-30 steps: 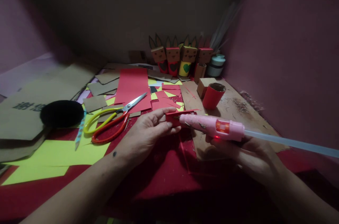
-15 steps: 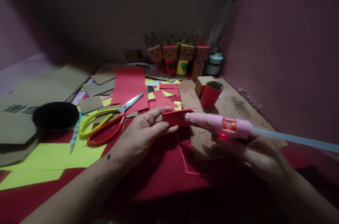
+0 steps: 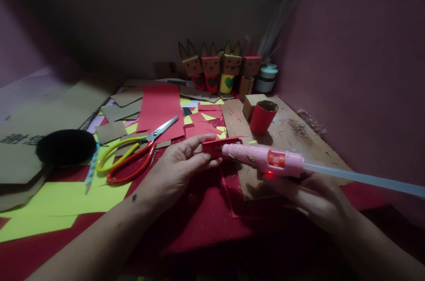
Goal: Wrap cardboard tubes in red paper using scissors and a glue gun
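Observation:
My left hand (image 3: 182, 159) pinches a small folded piece of red paper (image 3: 212, 148) between thumb and fingers. My right hand (image 3: 312, 194) is wrapped round a pink glue gun (image 3: 262, 158), its red light lit. A long translucent glue stick (image 3: 358, 177) juts from the back of the gun. The nozzle meets the red paper close to my left fingertips; whether glue is coming out cannot be seen. Beyond the gun, a red paper-covered tube (image 3: 264, 118) stands upright on a cardboard sheet (image 3: 292, 139), beside a small cardboard box (image 3: 249, 107).
Scissors (image 3: 139, 152) with yellow and red handles lie left of my left hand, near a patterned blue pencil (image 3: 91, 170) and a black oval object (image 3: 66, 147). Red paper (image 3: 161, 106) and scraps spread behind. Several box-headed figures (image 3: 210, 68) and a light-blue container (image 3: 266, 78) stand at the back.
The glue gun has moved left, its nozzle now farther along the red paper towards my left fingers. My left hand keeps its hold. The whole view has shifted slightly.

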Demonstrator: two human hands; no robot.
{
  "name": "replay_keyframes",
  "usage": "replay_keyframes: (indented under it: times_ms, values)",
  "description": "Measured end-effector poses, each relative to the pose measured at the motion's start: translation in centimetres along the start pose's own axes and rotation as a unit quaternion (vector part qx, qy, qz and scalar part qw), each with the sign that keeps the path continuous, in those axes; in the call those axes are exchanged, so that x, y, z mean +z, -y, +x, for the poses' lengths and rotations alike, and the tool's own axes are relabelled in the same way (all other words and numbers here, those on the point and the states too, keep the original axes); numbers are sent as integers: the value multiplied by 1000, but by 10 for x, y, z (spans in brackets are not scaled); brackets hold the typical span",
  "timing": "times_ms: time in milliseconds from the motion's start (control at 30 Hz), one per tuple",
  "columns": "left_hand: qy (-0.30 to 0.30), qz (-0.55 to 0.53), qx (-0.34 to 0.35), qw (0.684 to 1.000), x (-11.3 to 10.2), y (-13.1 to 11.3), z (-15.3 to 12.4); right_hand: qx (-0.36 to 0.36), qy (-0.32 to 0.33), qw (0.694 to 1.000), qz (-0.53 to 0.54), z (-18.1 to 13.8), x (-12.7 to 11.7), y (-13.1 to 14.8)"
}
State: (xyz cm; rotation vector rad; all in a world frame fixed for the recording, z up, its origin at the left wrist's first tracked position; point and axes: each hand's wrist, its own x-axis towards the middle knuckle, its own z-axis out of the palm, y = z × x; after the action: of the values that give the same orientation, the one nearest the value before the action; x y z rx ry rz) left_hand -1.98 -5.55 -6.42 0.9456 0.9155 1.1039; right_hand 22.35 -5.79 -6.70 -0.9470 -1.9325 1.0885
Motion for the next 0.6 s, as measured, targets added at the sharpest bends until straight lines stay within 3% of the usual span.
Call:
replay_keyframes:
  times_ms: [367,600]
  values:
    - [20,-1,1,1000,1,-1,1,3,-10,1000,11,-1,-3,3]
    - [-9,-6,-21,1000,1,-1,-1,-16,16,999,47,1,-8,11]
